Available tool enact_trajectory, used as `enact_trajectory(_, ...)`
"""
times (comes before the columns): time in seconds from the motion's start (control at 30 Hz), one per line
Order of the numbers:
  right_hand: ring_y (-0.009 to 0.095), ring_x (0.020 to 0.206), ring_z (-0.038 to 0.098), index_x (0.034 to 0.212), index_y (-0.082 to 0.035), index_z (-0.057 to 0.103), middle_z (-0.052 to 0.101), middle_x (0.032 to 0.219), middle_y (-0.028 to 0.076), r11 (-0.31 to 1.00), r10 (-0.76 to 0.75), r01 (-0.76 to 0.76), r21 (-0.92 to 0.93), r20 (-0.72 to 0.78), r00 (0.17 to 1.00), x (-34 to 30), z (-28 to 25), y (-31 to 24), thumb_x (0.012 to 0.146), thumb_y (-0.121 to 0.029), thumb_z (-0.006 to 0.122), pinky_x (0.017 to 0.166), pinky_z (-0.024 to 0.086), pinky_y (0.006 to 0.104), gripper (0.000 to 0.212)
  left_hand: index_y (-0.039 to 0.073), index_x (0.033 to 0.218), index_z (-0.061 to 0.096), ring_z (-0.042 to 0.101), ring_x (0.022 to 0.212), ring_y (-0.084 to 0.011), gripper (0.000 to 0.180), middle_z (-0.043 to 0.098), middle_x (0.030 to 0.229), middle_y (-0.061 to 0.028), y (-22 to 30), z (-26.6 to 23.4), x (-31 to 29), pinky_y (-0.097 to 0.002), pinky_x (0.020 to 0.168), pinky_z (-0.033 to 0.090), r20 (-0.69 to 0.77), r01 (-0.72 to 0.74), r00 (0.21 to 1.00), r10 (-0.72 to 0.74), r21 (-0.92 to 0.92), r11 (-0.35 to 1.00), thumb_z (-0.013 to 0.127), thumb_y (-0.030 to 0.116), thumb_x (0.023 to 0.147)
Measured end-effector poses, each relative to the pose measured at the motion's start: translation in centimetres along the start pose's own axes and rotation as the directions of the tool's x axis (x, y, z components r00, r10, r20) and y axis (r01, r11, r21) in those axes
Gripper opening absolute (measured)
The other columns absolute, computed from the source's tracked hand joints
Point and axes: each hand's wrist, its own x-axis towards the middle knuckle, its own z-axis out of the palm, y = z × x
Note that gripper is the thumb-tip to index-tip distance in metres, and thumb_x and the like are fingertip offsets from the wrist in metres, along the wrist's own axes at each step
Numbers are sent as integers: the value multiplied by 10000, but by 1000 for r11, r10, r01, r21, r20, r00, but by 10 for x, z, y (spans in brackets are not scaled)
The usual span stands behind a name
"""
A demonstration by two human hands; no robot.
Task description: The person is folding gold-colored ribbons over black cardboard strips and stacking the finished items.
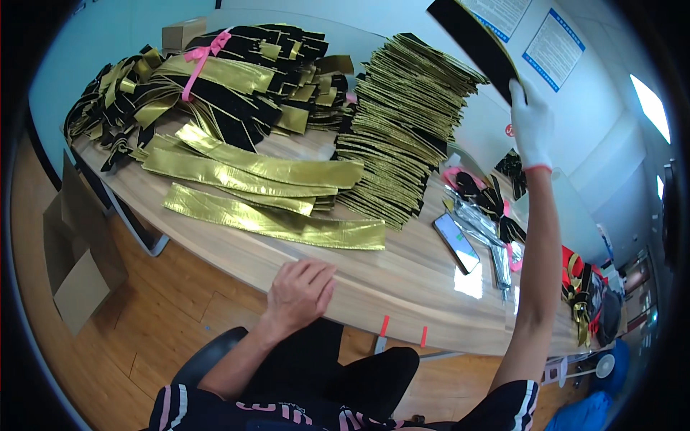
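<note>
High at the right, my right hand (532, 129), in a white glove, grips one end of a strip (478, 47) with its black face toward me and a thin gold edge. The strip slants up and left, raised above the table. My left hand (300, 291) is bare and rests at the table's near edge, its fingers curled together with nothing visible in them. Just beyond it lies a loose gold strip (273, 219), with several overlapping gold strips (237, 169) behind. A long, tightly fanned stack of gold-and-black strips (402, 129) runs along the middle of the table.
Bundles of strips (237, 108), one tied with a pink ribbon (205, 61), fill the back left. A phone (456, 243) lies beside silvery strips (483, 223) at right. An open cardboard box (79, 251) stands left of the wooden table (431, 309). Red tape marks (386, 326) its near edge.
</note>
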Motion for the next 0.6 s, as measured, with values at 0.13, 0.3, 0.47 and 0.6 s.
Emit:
enact_trajectory(0.13,429,1062,704,1311,-126,717,730,1158,237,987,-29,39,-158,67,997,60,29,4,1035,-352,600,921,547,449,375,86,1127,750,682,998,-235,260,742,1077,-39,4,-1,-1,-392,857,514,4,26,1000,-26,18,1000,751,194,891)
enact_trajectory(0.3,382,1116,709,1404,-60,649,741,1226,212,979,47,48,-199,444,895,80,93,21,1009,-460,597,1001,537,454,565,90,1114,750,679,1013,-222,259,741,1086,-27,2,1,1,-380,856,514,5,27,1000,-27,19,999,759,193,876)
enact_trajectory(0.47,377,1173,676,1461,-70,563,682,1311,212,909,29,225,-351,592,805,67,99,-2,1015,-604,573,986,545,472,697,103,1124,746,676,1028,-210,263,737,1102,-11,0,-1,4,-371,866,505,32,55,998,-55,8,998,760,183,873)
enact_trajectory(0.6,393,1180,667,1476,-80,531,670,1306,212,858,-85,339,-385,545,834,66,113,24,1034,-610,542,974,544,489,691,107,1133,744,672,1045,-205,268,734,1125,-4,-3,-2,5,-370,870,496,44,51,998,-51,1,999,757,171,873)
